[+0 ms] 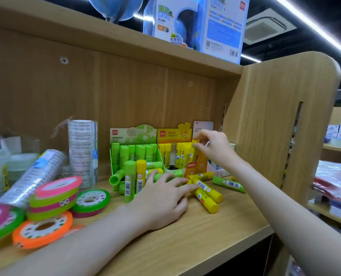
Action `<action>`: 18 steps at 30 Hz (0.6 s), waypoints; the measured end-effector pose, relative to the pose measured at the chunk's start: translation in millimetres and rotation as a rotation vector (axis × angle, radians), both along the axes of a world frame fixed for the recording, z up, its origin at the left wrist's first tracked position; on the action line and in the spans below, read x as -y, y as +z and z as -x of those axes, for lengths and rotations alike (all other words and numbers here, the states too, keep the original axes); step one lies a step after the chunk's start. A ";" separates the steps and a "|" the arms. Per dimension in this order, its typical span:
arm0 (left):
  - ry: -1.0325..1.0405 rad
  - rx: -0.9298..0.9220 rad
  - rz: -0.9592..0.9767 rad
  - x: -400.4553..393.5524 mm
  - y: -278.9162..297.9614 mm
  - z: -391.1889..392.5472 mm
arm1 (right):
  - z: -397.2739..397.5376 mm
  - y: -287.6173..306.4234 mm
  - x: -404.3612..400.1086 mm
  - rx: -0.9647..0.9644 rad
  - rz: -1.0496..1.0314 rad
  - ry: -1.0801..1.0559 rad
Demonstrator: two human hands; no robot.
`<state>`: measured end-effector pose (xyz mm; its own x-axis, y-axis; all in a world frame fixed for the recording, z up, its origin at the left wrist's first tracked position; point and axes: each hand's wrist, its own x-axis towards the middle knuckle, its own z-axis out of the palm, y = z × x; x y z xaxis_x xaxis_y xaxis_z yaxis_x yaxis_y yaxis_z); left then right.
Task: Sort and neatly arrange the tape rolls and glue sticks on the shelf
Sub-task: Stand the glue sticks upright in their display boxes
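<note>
Right hand (213, 145), raised at the far right of the wooden shelf (215, 232), pinches the cap end of a yellow glue stick (195, 145) between thumb and fingertips, at the top of the yellow display box (193, 168). Left hand (161, 198) lies near centre, fingers spread and straight, resting over loose glue sticks; it appears to grip nothing, though its palm hides what is beneath.

Around it: two sticks, one green (129, 180) and one yellow (140, 176), stand upright just left of the left hand. Three yellow sticks (206, 193) lie flat to its right, and one green stick (228, 184) beyond them. The green display box (134, 156) stands left of the yellow one, against the back panel.

Far left: one upright sleeve of clear tape (82, 154), one leaning sleeve (34, 176), and coloured tape rolls (55, 198) stacked and scattered.

A boxed globe (195, 24) sits on the shelf above. Further store shelving (336, 150) shows right.
</note>
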<state>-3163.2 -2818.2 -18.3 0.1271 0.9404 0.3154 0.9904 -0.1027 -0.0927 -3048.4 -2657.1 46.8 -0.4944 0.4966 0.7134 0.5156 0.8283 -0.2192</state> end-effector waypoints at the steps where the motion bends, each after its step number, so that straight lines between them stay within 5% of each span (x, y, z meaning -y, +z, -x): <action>1: 0.001 -0.003 0.000 0.1 0.1 -0.1 | 2.6 -2.8 -1.5 0.079 -0.011 -0.027; 10: 0.004 -0.006 0.003 -0.3 0.4 -0.3 | 2.3 -22.5 -1.4 0.163 -0.010 -0.059; 15: -0.001 -0.001 0.002 -0.3 -0.1 -0.3 | -7.2 -16.4 3.8 -0.435 0.197 0.206; 18: -0.002 0.006 0.003 -0.7 0.0 -0.5 | -6.0 -12.3 7.7 -0.455 0.260 0.255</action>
<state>-3162.6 -2817.5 -18.3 0.1274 0.9411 0.3132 0.9907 -0.1052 -0.0868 -3042.4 -2664.9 34.5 -0.2939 0.5892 0.7526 0.1135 0.8034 -0.5846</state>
